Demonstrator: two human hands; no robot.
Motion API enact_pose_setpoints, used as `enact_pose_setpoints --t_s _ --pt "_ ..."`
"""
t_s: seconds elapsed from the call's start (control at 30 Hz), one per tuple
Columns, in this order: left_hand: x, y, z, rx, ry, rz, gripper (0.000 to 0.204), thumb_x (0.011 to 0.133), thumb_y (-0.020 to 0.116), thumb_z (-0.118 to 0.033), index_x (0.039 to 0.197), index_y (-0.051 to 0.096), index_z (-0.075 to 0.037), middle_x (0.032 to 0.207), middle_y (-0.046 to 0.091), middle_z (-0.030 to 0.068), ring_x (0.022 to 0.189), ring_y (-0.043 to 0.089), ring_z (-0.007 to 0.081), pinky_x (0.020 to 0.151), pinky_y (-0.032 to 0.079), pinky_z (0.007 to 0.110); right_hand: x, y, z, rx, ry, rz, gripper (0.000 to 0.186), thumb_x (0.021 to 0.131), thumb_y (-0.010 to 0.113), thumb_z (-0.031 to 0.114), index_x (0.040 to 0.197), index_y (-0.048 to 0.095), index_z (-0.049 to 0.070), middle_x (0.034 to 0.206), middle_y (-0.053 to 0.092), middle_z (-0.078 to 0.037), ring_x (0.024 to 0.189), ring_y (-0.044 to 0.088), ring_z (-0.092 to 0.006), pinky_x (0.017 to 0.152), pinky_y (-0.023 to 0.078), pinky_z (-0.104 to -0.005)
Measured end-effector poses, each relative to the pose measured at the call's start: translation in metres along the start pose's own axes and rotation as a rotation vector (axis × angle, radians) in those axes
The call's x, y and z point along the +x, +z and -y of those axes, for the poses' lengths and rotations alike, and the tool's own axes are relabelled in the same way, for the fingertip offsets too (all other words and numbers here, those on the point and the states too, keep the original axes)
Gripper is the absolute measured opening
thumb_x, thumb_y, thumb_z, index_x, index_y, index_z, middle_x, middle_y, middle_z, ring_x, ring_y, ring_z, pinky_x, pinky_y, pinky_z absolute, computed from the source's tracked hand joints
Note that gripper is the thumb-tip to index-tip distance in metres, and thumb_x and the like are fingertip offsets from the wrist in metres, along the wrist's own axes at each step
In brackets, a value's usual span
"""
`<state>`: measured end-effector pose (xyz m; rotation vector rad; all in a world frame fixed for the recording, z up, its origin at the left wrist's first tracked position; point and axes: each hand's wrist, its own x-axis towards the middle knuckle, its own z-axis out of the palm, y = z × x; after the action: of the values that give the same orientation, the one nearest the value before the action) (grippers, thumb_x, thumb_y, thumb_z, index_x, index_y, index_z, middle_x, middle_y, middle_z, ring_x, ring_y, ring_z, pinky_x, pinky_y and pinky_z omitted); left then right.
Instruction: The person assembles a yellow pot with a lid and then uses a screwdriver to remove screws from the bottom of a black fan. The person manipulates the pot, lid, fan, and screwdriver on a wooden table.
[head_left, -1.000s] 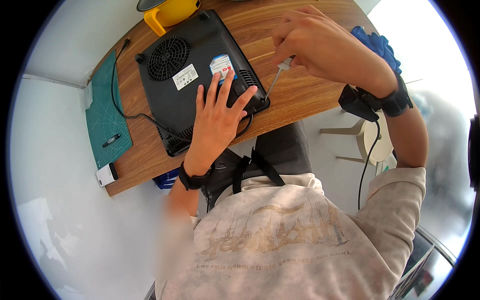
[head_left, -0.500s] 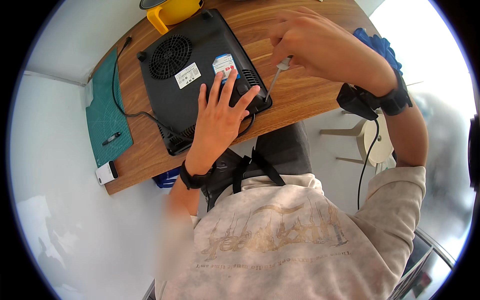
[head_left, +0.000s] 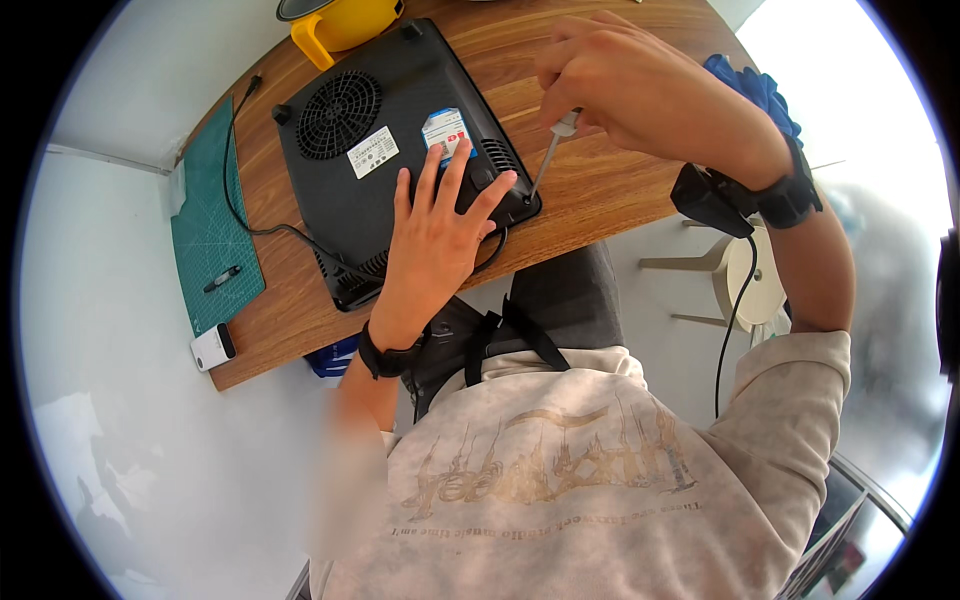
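Observation:
A flat black appliance (head_left: 335, 210) lies on the table with its round fan grille (head_left: 340, 113) and two labels facing up; it looks like an induction cooker turned underside up. My left hand (head_left: 437, 235) rests on its near right part, fingers spread flat beside the blue-and-white label (head_left: 445, 132). In my right hand (head_left: 625, 95) is a screwdriver (head_left: 546, 165), gripped by its pale handle. Its shaft slants down to the appliance's near right corner, where the tip meets a spot at the edge. Whether a screw sits under the tip is too small to tell.
A black power cord (head_left: 283, 228) runs from the appliance over a green cutting mat (head_left: 215, 255) holding a black pen (head_left: 222, 278). A white device (head_left: 212, 347) sits at the table's left corner. At the back stands a yellow pot (head_left: 345, 22); blue cloth (head_left: 758, 95) lies at right.
The view has shifted very slightly. Both hands stay in place, and the screwdriver tip remains at the same corner of the appliance.

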<state>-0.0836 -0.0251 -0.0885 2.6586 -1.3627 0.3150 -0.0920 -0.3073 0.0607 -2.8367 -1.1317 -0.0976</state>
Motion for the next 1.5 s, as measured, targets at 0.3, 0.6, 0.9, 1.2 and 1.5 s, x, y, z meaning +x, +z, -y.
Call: enact_pose_setpoints --t_s 0.3,0.6,0.9,1.2,1.5 --pt "0.001 0.000 0.000 -0.016 0.003 -0.005 0.068 0.093 0.076 -0.024 0.153 0.047 -0.037 0.163 0.036 0.0141 0.150 0.035 0.0399 0.116 0.033 0.067 0.000 0.001 -0.003 0.026 -0.050 -0.030 0.010 0.089 0.062 0.009 0.089 0.069 0.001 0.097 0.064 -0.011 0.103 0.059 -0.0277 0.099 0.045 -0.0395" --pt "0.001 0.000 -0.001 -0.009 0.002 -0.010 0.067 0.093 0.075 -0.025 0.153 0.047 -0.037 0.162 0.037 0.0144 0.150 0.036 0.0403 0.115 0.034 0.067 -0.001 0.008 -0.006 0.018 -0.003 -0.048 0.012 0.089 0.060 0.003 0.095 0.070 -0.002 0.105 0.065 -0.014 0.107 0.059 -0.0299 0.099 0.047 -0.0405" --pt "0.000 0.000 -0.001 -0.006 -0.003 -0.013 0.067 0.092 0.076 -0.024 0.152 0.050 -0.037 0.163 0.038 0.0136 0.150 0.037 0.0393 0.115 0.035 0.066 0.007 0.009 -0.009 0.009 -0.034 -0.019 0.014 0.089 0.059 0.002 0.097 0.069 -0.003 0.106 0.066 -0.016 0.107 0.061 -0.0306 0.099 0.048 -0.0398" --pt "0.001 0.000 -0.002 -0.008 -0.015 -0.021 0.066 0.090 0.076 -0.022 0.150 0.053 -0.036 0.164 0.038 0.0122 0.150 0.038 0.0383 0.115 0.035 0.063 0.016 0.005 0.003 0.005 -0.144 -0.056 0.012 0.093 0.062 0.006 0.098 0.070 -0.001 0.104 0.067 -0.013 0.105 0.062 -0.0274 0.097 0.047 -0.0387" --pt "0.000 -0.002 -0.002 -0.013 -0.021 -0.016 0.066 0.090 0.076 -0.021 0.151 0.053 -0.035 0.164 0.037 0.0127 0.150 0.038 0.0383 0.116 0.035 0.063 0.023 -0.005 0.020 -0.235 -0.107 -0.037 0.006 0.094 0.065 0.010 0.097 0.066 0.006 0.094 0.065 -0.009 0.100 0.061 -0.0237 0.086 0.046 -0.0359"
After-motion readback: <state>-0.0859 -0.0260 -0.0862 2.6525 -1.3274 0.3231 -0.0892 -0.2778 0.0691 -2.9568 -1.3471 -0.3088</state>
